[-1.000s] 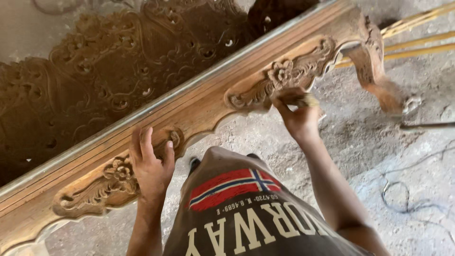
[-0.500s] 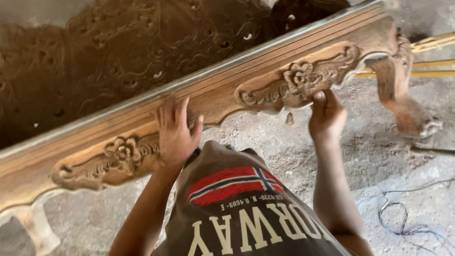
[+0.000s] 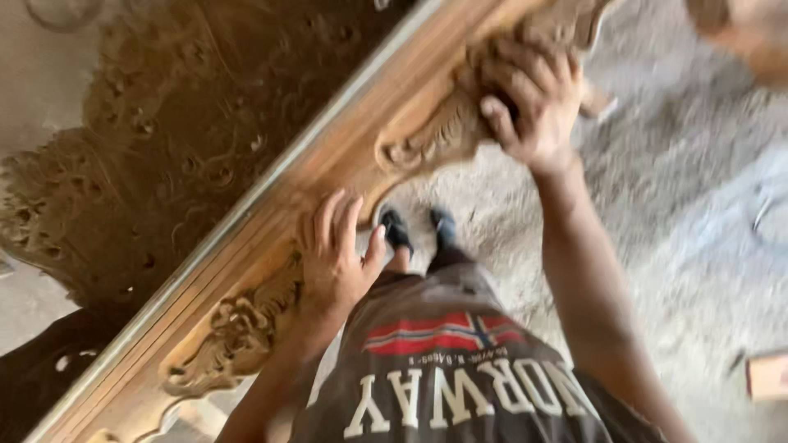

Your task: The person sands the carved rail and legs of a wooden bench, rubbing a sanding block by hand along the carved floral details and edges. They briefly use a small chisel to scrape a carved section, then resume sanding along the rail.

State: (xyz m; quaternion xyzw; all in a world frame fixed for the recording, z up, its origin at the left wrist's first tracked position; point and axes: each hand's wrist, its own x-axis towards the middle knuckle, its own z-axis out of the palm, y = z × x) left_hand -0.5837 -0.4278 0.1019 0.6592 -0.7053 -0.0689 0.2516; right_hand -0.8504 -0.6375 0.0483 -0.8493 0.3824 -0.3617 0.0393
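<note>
Here is the carved wooden rail (image 3: 271, 221), running on a slant from lower left to upper right above the dusty floor (image 3: 681, 213). The left hand (image 3: 335, 261) lies flat on the rail's lower edge, fingers (image 3: 324, 221) spread and open, gripping nothing, just above a carved flower (image 3: 238, 328). Further up the rail, the right hand (image 3: 532, 97) curls its fingers over a carved scroll (image 3: 427, 139), clamped on the ornament's edge. Beyond the rail's far side sits a dark carved panel (image 3: 172, 139). Below the rail, between both arms, two dark shoes (image 3: 419, 230) stand on the floor. The view is blurred.
</note>
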